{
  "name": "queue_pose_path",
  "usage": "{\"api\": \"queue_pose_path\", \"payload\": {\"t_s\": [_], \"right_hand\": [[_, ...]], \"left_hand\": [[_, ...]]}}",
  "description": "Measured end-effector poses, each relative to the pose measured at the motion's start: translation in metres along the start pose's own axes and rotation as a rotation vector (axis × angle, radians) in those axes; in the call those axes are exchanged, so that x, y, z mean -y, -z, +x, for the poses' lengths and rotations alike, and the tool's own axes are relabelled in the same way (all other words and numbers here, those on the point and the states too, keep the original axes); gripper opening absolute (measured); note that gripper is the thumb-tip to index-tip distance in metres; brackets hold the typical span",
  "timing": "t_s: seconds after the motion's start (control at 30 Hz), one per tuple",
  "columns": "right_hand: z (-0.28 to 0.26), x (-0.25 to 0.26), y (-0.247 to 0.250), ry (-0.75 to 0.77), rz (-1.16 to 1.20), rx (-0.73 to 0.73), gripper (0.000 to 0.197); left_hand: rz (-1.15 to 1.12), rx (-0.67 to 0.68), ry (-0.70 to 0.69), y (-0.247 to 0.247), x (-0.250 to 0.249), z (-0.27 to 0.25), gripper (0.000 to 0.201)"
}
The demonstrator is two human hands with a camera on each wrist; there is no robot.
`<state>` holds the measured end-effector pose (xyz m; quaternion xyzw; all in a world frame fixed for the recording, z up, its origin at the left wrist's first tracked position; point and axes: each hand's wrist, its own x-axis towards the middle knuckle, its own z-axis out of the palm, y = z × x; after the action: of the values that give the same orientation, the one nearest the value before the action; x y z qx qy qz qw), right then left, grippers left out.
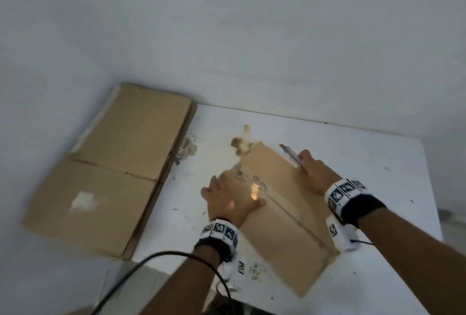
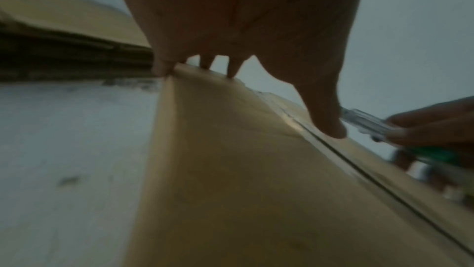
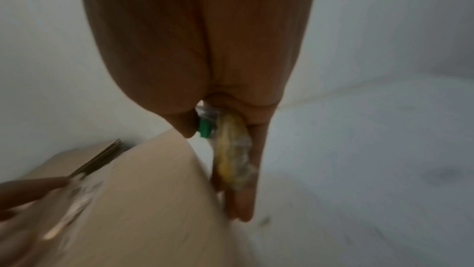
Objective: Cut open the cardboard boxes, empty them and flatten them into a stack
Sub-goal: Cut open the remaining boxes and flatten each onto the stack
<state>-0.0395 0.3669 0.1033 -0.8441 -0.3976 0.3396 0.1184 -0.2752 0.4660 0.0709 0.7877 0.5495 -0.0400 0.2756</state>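
A closed brown cardboard box lies on the white table, with a taped seam running along its top. My left hand lies flat on the box's left half, fingers spread toward its far edge and the thumb at the seam. My right hand grips a utility knife at the box's far right edge, its blade pointing away from me. The right wrist view shows the knife with a green part, tucked under my fingers beside the box.
A stack of flattened cardboard lies at the table's left, against the white wall. A brown stain marks the table just beyond the box. A black cable hangs from my left wrist over the near table edge.
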Motion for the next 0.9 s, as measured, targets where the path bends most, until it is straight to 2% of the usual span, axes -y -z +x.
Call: {"api": "queue_pose_path", "payload": {"t_s": [0.13,0.17,0.23,0.3,0.4,0.47,0.57,0.63,0.8,0.9], "right_hand": [[-0.061,-0.029,-0.017,-0.150,0.537,0.238,0.019],[-0.074,-0.036,-0.020,-0.132,0.565,0.231,0.017],[-0.089,-0.046,-0.020,-0.020,0.481,0.091,0.013],[-0.092,-0.049,-0.012,0.065,0.405,-0.043,0.012],[-0.084,-0.035,-0.006,0.147,0.191,-0.080,0.019],[-0.073,-0.017,-0.006,0.217,-0.053,-0.099,0.030],[-0.053,0.013,-0.010,0.376,-0.411,-0.102,0.037],[-0.042,0.028,-0.011,0.441,-0.554,-0.079,0.036],[-0.026,0.048,-0.019,0.516,-0.719,-0.054,0.035],[-0.014,0.040,-0.003,0.444,-0.716,-0.120,0.034]], "left_hand": [[0.189,0.132,-0.377,0.003,0.006,0.041,0.143],[0.224,0.182,-0.452,0.003,0.004,0.048,0.143],[0.263,0.221,-0.507,0.007,-0.002,0.048,0.142],[0.292,0.190,-0.394,0.014,0.000,0.037,0.145],[0.200,0.161,-0.031,0.010,0.006,0.010,0.151],[0.112,0.158,0.076,0.003,0.002,-0.004,0.144],[0.086,0.121,0.096,0.000,-0.003,-0.006,0.131],[0.051,0.128,0.104,0.002,-0.003,-0.004,0.128],[-0.010,0.173,0.078,0.009,-0.004,-0.004,0.120],[0.030,0.201,0.041,0.012,-0.003,-0.006,0.120]]}}
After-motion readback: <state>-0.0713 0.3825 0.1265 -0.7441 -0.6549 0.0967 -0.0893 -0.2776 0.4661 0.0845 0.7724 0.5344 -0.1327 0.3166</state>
